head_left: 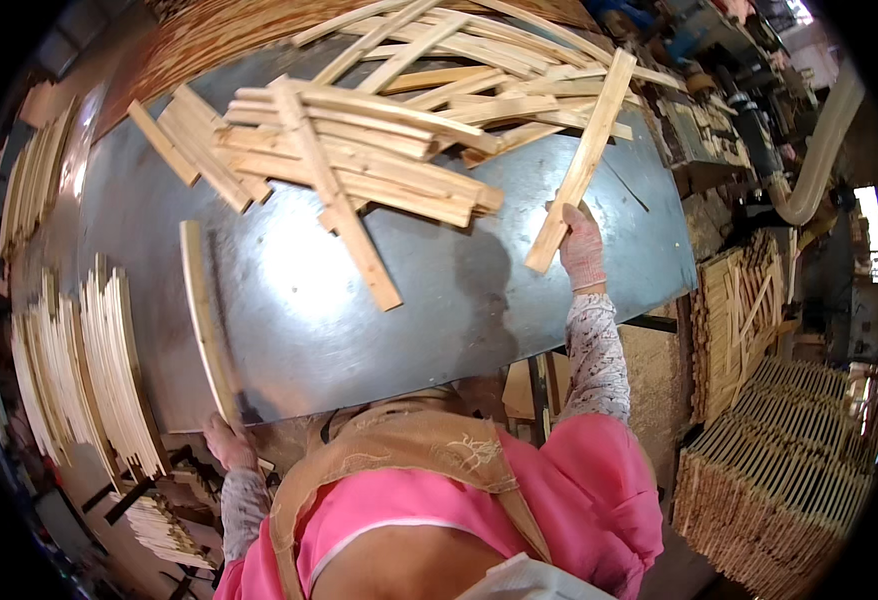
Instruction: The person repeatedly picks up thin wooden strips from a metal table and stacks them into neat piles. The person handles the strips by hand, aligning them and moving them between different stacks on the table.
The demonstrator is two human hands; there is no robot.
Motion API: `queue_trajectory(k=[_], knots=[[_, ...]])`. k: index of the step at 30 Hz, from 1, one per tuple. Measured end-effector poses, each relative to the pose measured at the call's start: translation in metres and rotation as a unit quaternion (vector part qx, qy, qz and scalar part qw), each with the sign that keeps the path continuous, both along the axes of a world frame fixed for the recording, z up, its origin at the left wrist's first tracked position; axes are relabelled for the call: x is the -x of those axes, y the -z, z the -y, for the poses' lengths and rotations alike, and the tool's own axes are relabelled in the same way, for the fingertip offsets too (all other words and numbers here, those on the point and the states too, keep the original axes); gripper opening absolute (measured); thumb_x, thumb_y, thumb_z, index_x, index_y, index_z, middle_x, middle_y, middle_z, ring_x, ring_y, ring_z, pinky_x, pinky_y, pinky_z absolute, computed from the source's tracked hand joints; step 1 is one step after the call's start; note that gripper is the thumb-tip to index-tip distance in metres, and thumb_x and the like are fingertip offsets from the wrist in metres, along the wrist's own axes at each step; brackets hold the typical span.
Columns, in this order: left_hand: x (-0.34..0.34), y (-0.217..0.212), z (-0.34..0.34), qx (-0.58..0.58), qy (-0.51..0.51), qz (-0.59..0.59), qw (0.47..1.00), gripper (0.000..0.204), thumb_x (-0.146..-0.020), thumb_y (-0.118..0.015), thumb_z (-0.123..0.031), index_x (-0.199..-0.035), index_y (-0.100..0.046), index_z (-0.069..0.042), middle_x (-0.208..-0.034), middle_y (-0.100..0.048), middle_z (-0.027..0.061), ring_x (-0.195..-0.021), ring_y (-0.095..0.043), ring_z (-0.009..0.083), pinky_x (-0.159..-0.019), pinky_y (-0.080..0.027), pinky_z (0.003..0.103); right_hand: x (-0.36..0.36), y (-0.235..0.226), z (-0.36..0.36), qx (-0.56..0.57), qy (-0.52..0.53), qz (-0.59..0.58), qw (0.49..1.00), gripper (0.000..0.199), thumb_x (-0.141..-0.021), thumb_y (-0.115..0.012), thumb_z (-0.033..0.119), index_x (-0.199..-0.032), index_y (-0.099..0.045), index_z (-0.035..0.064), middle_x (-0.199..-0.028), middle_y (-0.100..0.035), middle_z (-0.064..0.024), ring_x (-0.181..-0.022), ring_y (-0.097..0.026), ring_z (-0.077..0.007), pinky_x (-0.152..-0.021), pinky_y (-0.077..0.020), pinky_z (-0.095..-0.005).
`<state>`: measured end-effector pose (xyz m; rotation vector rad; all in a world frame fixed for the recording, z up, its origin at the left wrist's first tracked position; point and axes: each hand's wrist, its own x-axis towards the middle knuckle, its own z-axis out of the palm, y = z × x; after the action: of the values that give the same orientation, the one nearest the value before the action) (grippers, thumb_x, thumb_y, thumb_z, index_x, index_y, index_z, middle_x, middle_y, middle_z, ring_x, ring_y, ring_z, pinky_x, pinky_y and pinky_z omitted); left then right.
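Note:
My right hand, in a pinkish knit glove, grips a pale wooden slat near its lower end, the slat tilted up over the right side of the metal table. At the table's near left corner my left hand is closed around the near end of another slat, which points away from me. Between and beyond them a loose heap of wooden slats lies crisscrossed on the table. One slat lies across the front of this heap.
To the left stand bundles of upright-looking slats beside the table, with another group farther back. Stacked slats rise at the right. A pale bent hose and machinery stand at the far right. A large wood-grained board lies behind the table.

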<state>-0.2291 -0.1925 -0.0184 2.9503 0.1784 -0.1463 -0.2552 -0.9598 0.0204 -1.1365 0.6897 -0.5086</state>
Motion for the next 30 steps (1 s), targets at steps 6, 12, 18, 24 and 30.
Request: queue_trajectory(k=[6, 12, 18, 24, 30], knots=[[-0.096, -0.029, -0.13, -0.186, -0.068, -0.048, 0.979, 0.06, -0.097, -0.072, -0.029, -0.15, -0.058, -0.003, -0.16, -0.051, 0.0243, -0.147, -0.048, 0.0415, -0.119, -0.042, 0.05, -0.091, -0.031, -0.206, 0.01, -0.179, -0.018, 0.984, 0.044, -0.1, -0.067, 0.019, -0.139, -0.063, -0.0013, -0.118, -0.073, -0.0115, -0.104, -0.072, -0.0226, -0.092, -0.0603, -0.0373], [-0.119, -0.005, -0.257, -0.158, -0.042, -0.062, 0.985, 0.085, -0.091, -0.074, -0.033, -0.168, -0.04, -0.017, -0.168, -0.041, 0.0191, -0.156, -0.037, 0.0405, -0.128, -0.029, 0.057, -0.179, -0.006, -0.506, 0.228, -0.392, -0.183, 0.872, 0.041, -0.103, -0.07, 0.028, -0.13, -0.069, -0.0022, -0.109, -0.077, -0.0194, -0.1, -0.074, -0.0293, -0.094, -0.058, -0.0397], [-0.107, -0.009, -0.274, -0.041, -0.031, -0.013, 0.999, 0.077, -0.101, -0.063, -0.057, -0.163, -0.046, -0.015, -0.168, -0.04, 0.0208, -0.157, -0.032, 0.0435, -0.13, -0.025, 0.057, -0.219, 0.013, -0.798, 0.346, -0.67, -0.231, 0.615, 0.058, -0.102, -0.063, 0.04, -0.147, -0.058, 0.0037, -0.118, -0.076, -0.0241, -0.107, -0.073, -0.0438, -0.094, -0.0585, -0.0515], [-0.113, -0.018, -0.27, 0.018, -0.064, -0.019, 0.998, 0.072, -0.098, -0.07, -0.049, -0.157, -0.053, -0.011, -0.165, -0.042, 0.0224, -0.153, -0.036, 0.0461, -0.128, -0.028, 0.057, -0.26, 0.047, -0.806, 0.405, -0.74, -0.105, 0.527, 0.081, -0.102, -0.064, 0.043, -0.163, -0.04, -0.0032, -0.131, -0.073, -0.0234, -0.119, -0.071, -0.043, -0.103, -0.0565, -0.0514], [-0.16, -0.013, -0.198, 0.156, 0.067, 0.155, 0.973, 0.065, -0.091, -0.078, -0.026, -0.149, -0.06, -0.002, -0.155, -0.054, 0.0283, -0.142, -0.051, 0.0473, -0.119, -0.042, 0.054, -0.372, 0.011, -0.529, 0.658, -0.293, -0.293, 0.628, 0.096, -0.087, -0.079, 0.054, -0.156, -0.047, -0.0049, -0.145, -0.063, -0.0281, -0.136, -0.058, -0.042, -0.118, -0.0432, -0.0513]])
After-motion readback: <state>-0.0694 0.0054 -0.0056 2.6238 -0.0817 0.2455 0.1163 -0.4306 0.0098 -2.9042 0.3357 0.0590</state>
